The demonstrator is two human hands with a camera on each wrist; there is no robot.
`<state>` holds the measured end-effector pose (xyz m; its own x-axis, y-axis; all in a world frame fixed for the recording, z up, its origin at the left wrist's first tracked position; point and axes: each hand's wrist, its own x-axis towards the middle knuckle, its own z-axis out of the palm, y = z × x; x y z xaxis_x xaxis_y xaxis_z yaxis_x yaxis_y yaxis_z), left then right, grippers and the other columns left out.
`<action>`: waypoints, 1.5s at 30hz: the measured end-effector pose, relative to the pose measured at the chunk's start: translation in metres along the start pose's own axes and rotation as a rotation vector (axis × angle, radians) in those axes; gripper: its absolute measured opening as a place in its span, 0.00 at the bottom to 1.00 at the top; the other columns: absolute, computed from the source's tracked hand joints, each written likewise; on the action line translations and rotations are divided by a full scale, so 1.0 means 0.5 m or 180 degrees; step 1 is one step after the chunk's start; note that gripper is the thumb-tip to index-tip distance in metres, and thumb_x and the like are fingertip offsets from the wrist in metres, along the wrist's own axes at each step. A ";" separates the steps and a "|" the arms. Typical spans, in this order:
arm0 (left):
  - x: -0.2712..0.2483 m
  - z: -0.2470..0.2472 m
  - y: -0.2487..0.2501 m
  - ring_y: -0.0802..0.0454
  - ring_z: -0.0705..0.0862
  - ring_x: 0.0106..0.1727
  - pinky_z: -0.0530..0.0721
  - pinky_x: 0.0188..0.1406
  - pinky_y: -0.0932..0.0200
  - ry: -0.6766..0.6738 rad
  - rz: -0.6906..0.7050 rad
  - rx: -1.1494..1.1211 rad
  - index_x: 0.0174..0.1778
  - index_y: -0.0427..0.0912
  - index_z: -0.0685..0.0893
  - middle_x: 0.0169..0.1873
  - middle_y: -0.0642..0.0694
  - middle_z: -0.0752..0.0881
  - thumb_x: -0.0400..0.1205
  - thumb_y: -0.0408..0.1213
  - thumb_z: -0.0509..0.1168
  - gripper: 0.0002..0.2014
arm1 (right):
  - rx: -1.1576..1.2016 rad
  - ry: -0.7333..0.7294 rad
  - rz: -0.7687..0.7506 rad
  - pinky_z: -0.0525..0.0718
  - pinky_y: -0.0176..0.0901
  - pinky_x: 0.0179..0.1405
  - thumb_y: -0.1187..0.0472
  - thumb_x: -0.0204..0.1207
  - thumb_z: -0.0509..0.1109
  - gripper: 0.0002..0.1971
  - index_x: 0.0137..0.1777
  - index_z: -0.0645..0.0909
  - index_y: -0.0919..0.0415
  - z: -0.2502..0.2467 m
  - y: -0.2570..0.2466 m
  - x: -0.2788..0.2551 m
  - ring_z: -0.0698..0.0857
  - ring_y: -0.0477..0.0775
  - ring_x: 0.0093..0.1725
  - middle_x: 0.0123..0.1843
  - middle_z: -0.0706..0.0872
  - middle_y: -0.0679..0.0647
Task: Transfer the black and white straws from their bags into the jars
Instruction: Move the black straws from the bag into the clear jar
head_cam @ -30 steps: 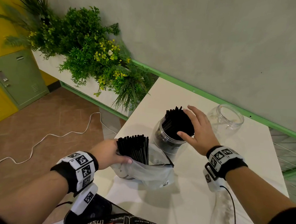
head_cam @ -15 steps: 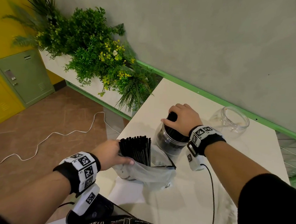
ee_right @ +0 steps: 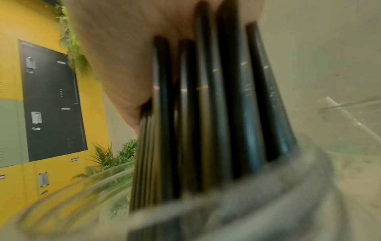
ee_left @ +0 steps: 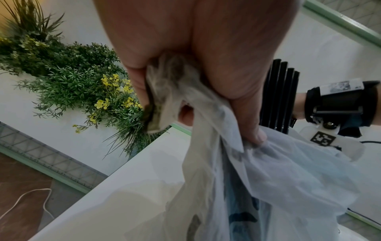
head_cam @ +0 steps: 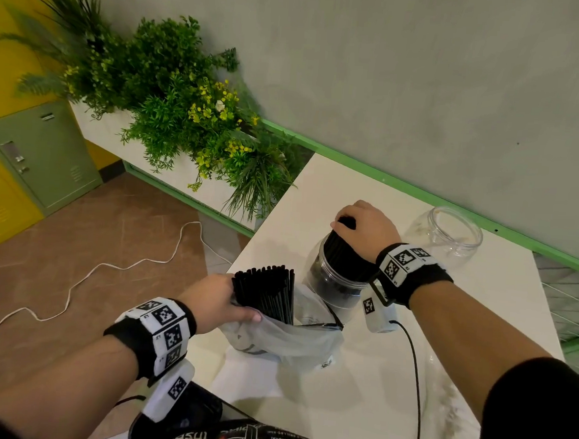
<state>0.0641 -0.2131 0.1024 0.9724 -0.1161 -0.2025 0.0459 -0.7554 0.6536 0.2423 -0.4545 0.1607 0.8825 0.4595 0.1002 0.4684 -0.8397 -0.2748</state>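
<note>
A clear jar (head_cam: 336, 284) stands mid-table, packed with upright black straws (head_cam: 342, 257). My right hand (head_cam: 363, 228) is curled over the tops of those straws; in the blurred right wrist view the palm lies against the black straws (ee_right: 216, 106) above the jar rim (ee_right: 72, 187). My left hand (head_cam: 220, 302) grips the mouth of a clear plastic bag (head_cam: 283, 335) that holds a bundle of black straws (head_cam: 267, 291). In the left wrist view its fingers (ee_left: 249, 128) pinch the bag (ee_left: 257, 187). An empty jar (head_cam: 448, 232) stands at the back right. No white straws are in view.
The white table (head_cam: 354, 395) has its left edge beside my left hand, with brown floor and a white cable (head_cam: 81, 280) below. A planter of green plants (head_cam: 186, 109) stands at the table's far left corner. A grey wall runs behind the table. A black cable (head_cam: 414, 372) trails from my right wrist.
My right hand moved left from beside the jar onto the straw tops and curled over them. The left hand has kept hold of the bag.
</note>
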 end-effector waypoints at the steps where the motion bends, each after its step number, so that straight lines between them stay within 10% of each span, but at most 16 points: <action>1: 0.000 0.000 -0.001 0.56 0.83 0.45 0.82 0.47 0.57 -0.0001 -0.0014 -0.0005 0.44 0.58 0.79 0.37 0.61 0.81 0.71 0.54 0.75 0.13 | 0.0068 0.0227 -0.0005 0.79 0.48 0.51 0.49 0.80 0.65 0.12 0.55 0.83 0.55 0.000 0.000 -0.001 0.80 0.57 0.54 0.54 0.80 0.53; 8: -0.001 0.000 -0.002 0.54 0.84 0.45 0.83 0.47 0.55 -0.0005 -0.0027 0.0040 0.46 0.54 0.81 0.41 0.54 0.85 0.71 0.55 0.74 0.15 | -0.0035 -0.0142 0.0466 0.73 0.58 0.67 0.43 0.81 0.61 0.19 0.66 0.79 0.50 -0.008 0.011 -0.003 0.72 0.63 0.69 0.67 0.79 0.54; 14: -0.004 0.003 -0.009 0.54 0.85 0.47 0.84 0.48 0.52 0.0037 -0.0069 -0.0010 0.51 0.50 0.84 0.44 0.53 0.87 0.70 0.57 0.74 0.19 | 0.1132 0.0660 -0.0117 0.72 0.52 0.71 0.41 0.79 0.64 0.25 0.72 0.74 0.52 -0.045 -0.066 -0.090 0.73 0.53 0.69 0.68 0.78 0.50; 22: -0.004 0.006 -0.002 0.57 0.85 0.43 0.84 0.45 0.53 0.0100 -0.0043 -0.0110 0.47 0.50 0.84 0.40 0.54 0.88 0.69 0.54 0.76 0.17 | 0.2074 -0.0749 -0.0184 0.74 0.37 0.67 0.48 0.63 0.83 0.43 0.77 0.67 0.51 0.088 -0.154 -0.217 0.76 0.43 0.65 0.67 0.76 0.45; 28: -0.008 0.012 -0.008 0.57 0.86 0.45 0.84 0.48 0.52 0.0038 -0.0034 -0.0196 0.54 0.50 0.85 0.43 0.53 0.88 0.64 0.63 0.73 0.28 | 0.2364 -0.0365 -0.0100 0.79 0.53 0.56 0.52 0.63 0.83 0.21 0.48 0.81 0.65 0.121 -0.162 -0.209 0.80 0.52 0.50 0.48 0.82 0.59; 37: -0.004 0.011 -0.011 0.59 0.87 0.47 0.85 0.50 0.55 0.0061 -0.0109 -0.0296 0.55 0.50 0.86 0.45 0.56 0.89 0.70 0.54 0.76 0.20 | 0.3333 0.0050 0.0217 0.82 0.37 0.45 0.68 0.74 0.75 0.05 0.43 0.82 0.69 0.017 -0.172 -0.213 0.83 0.45 0.40 0.38 0.85 0.55; 45: 0.000 0.007 -0.002 0.60 0.86 0.45 0.85 0.49 0.58 -0.0001 -0.0082 -0.0331 0.47 0.53 0.84 0.42 0.57 0.88 0.71 0.53 0.76 0.14 | 0.4019 0.1350 0.0278 0.83 0.72 0.57 0.73 0.78 0.68 0.13 0.57 0.73 0.59 -0.120 -0.165 -0.177 0.90 0.64 0.46 0.45 0.86 0.59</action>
<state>0.0633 -0.2146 0.0990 0.9705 -0.0978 -0.2204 0.0944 -0.6871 0.7204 0.1279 -0.4435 0.2316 0.9601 0.1000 0.2613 0.2533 0.0861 -0.9635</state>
